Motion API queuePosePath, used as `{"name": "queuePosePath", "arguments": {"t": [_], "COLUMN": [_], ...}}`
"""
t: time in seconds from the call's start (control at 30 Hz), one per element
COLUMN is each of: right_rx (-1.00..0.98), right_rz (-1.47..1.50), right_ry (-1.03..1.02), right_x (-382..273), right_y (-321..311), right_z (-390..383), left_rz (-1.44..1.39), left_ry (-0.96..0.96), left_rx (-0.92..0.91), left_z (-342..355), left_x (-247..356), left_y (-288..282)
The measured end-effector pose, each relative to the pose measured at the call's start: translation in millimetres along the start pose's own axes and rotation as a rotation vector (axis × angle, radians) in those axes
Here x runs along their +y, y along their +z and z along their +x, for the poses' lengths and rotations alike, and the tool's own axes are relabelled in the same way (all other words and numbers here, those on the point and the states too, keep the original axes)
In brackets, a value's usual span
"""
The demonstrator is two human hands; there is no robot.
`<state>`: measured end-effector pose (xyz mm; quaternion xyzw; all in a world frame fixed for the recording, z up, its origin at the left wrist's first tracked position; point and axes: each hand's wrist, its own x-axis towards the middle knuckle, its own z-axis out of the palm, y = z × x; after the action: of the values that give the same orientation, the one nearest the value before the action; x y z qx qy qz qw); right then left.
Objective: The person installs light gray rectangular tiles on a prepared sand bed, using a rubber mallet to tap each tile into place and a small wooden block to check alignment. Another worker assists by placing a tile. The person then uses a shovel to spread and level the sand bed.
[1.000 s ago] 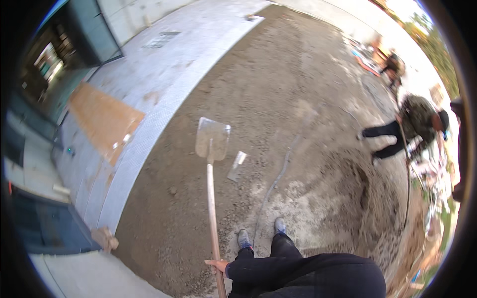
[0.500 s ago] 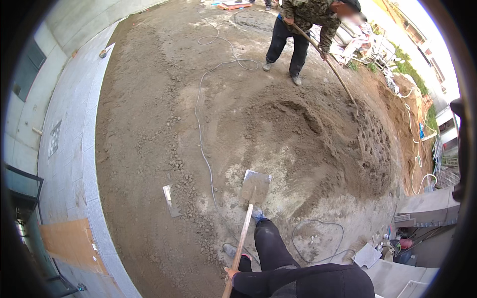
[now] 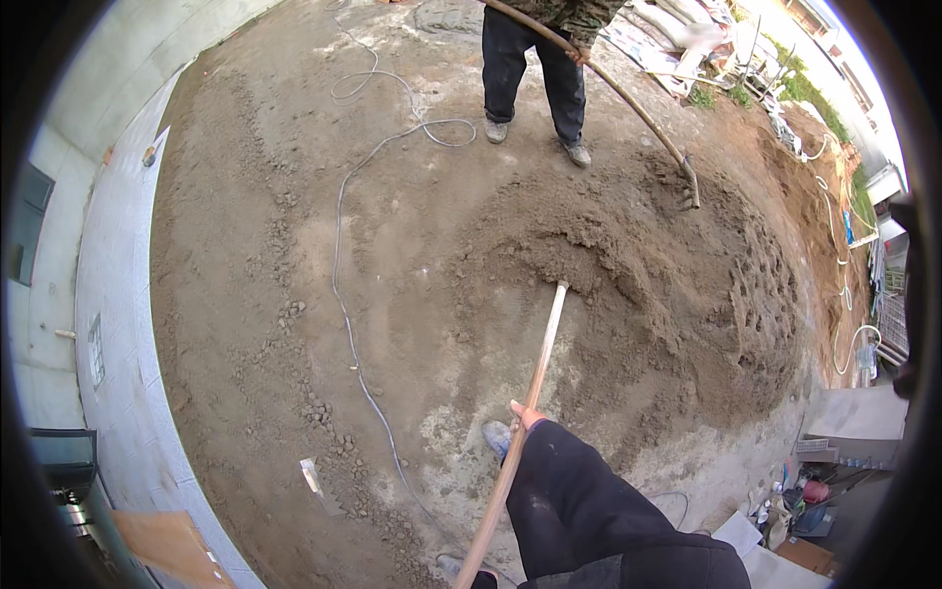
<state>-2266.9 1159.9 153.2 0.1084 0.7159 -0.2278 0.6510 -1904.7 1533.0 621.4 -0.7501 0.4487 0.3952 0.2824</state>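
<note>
My right hand [image 3: 527, 414] grips the long wooden handle of a shovel [image 3: 545, 344] partway down, my black sleeve [image 3: 579, 491] reaching in from the lower right. The handle slants up and to the right, and its blade end is sunk into the near edge of a large mound of loose brown soil [image 3: 667, 294]. My left hand is not visible; the lower end of the handle runs off the bottom edge. One of my shoes [image 3: 496, 437] stands just left of the handle.
Another person [image 3: 535, 59] stands at the mound's far side, working a long-handled tool [image 3: 638, 118] into the soil. A pale cable [image 3: 343, 294] snakes across the dirt. Concrete paving [image 3: 108, 324] borders the left; a small flat metal piece [image 3: 312, 478] lies nearby. Clutter [image 3: 795, 491] sits lower right.
The view swung right from the paving to the soil mound. The shovel, held raised with its blade visible before, now has its blade pushed into the mound. The other person appears closer.
</note>
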Motion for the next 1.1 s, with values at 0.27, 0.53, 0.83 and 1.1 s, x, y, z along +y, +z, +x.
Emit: {"name": "queuePosePath", "arguments": {"t": [0.27,0.53,0.83,1.1], "right_rx": [0.238,0.237,0.223,0.17], "right_rz": [-0.078,-0.05,-0.129,-0.439], "right_ry": [-0.021,-0.034,0.037,0.077], "right_x": [17.4,54.4,167.1,326.1], "right_y": [-4.6,-2.7,-4.2,1.3], "right_z": [44.2,9.9,-35.0,-67.6], "left_rz": [0.01,0.023,-0.171,-0.165], "left_ry": [-0.348,-0.363,-0.402,-0.554], "left_rx": [-0.262,-0.336,-0.171,-0.207], "left_z": [54.9,44.8,-40.8,-146.8], "left_x": [7.3,-23.0,-124.2,-262.3], "left_y": [64.6,84.7,157.5,228.5]}}
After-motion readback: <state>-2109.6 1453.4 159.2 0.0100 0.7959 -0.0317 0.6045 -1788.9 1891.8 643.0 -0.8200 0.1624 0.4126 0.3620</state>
